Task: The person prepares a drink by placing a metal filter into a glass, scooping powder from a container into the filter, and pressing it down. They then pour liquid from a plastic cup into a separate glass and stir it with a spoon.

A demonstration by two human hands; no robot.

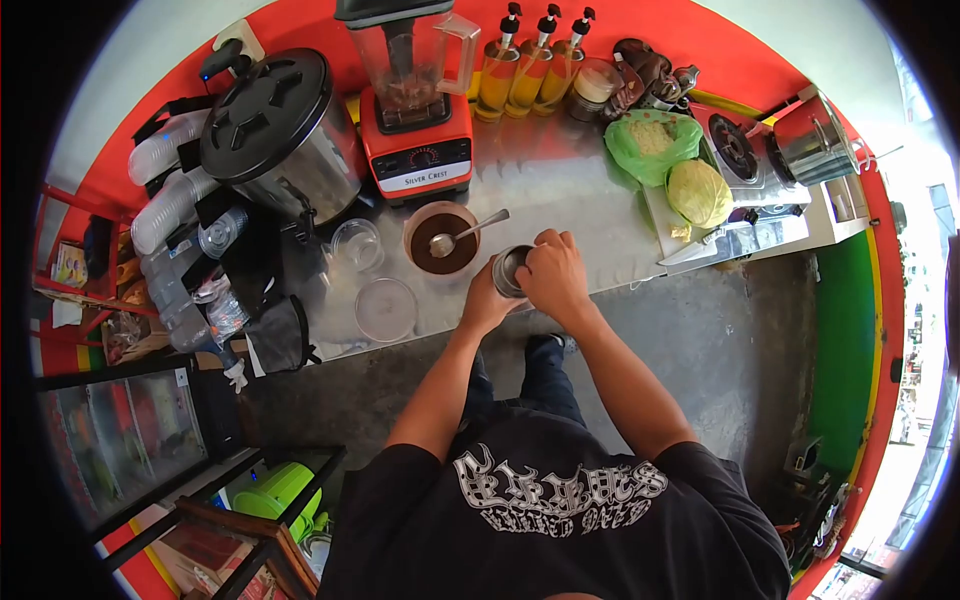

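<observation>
A metal-topped counter (590,190) is worked at. On its left, a large steel pot (305,190) is covered by a black lid; beside the pot, a red blender (420,150) is placed. At the right end, a stove (735,150) is seen, with a cabbage (700,193) and an open green bag (650,145) near it. Three pump bottles (530,80) are lined up at the back. A bowl (442,262) of dark brown contents is positioned in front of the blender, with a spoon (470,232) rested in it. A clear round lid (386,309) is laid near the front edge.

A metal cup (508,272) is held just right of the bowl, near the counter's front edge. Its side is gripped by the partly closed left hand (487,300). Its rim is met by the bent fingers of the right hand (556,275); whether anything is pinched there cannot be told.
</observation>
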